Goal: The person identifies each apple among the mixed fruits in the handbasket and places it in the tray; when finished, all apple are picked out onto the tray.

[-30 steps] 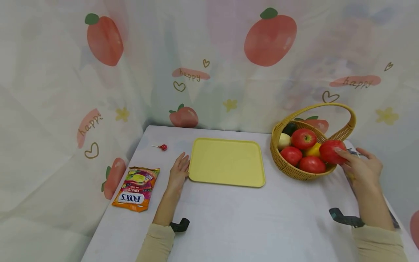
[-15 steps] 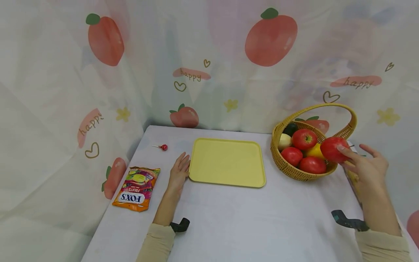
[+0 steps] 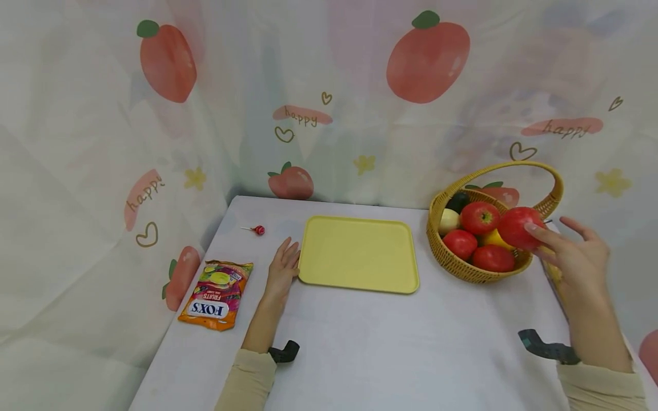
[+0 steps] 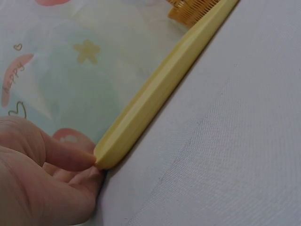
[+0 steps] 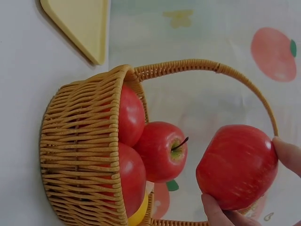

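In the head view my right hand (image 3: 583,257) holds a red apple (image 3: 520,228) above the right side of a wicker basket (image 3: 462,267). The right wrist view shows this apple (image 5: 237,167) between thumb and fingers, clear of the other fruit. Several red apples, a yellow fruit, a pale round one and a dark one lie in the basket. My left hand (image 3: 281,271) rests at the left edge of a yellow tray (image 3: 360,254), its fingers fairly straight. Seen from the left wrist, the fingertips (image 4: 87,161) touch the tray's corner; part of that contact is hidden.
A lollipop (image 3: 259,230) lies left of the tray, near the back of the white table (image 3: 385,348). Nearer the left table edge is a Fox's candy bag (image 3: 216,294). Something flat and partly hidden lies under the right forearm. A printed curtain (image 3: 349,131) hangs behind.
The right hand has lifted the apple slightly, up from the other fruit in the basket. The left hand stays by the tray, which has not visibly moved.
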`<state>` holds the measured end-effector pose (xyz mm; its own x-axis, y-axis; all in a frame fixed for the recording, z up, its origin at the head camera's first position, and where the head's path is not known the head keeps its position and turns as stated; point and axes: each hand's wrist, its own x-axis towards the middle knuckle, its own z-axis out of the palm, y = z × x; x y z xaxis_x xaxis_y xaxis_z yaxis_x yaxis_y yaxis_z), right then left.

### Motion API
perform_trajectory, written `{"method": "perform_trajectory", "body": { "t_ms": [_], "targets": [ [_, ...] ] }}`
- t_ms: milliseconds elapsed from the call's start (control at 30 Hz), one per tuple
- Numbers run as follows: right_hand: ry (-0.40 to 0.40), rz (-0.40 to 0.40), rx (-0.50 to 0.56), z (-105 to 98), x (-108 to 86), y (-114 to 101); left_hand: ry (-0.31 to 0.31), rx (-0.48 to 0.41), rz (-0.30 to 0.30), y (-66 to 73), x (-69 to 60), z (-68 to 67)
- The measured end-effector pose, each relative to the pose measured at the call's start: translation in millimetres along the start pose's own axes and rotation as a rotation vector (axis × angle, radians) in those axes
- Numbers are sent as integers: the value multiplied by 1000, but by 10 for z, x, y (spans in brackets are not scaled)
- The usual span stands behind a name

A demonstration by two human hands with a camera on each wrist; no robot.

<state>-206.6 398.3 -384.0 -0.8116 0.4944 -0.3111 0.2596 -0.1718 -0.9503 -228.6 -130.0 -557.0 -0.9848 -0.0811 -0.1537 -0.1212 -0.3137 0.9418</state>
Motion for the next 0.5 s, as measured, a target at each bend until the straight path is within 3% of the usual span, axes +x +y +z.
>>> {"method": "perform_trajectory", "body": {
  "t_ms": [333,500],
  "targets": [
    [-29,-58,-64,146,-111,-24,1,10,-8,-4,14,0],
    [-84,-111,-61,218,-180,-7,-1,9,-3,2,8,-3]
  ]
}}
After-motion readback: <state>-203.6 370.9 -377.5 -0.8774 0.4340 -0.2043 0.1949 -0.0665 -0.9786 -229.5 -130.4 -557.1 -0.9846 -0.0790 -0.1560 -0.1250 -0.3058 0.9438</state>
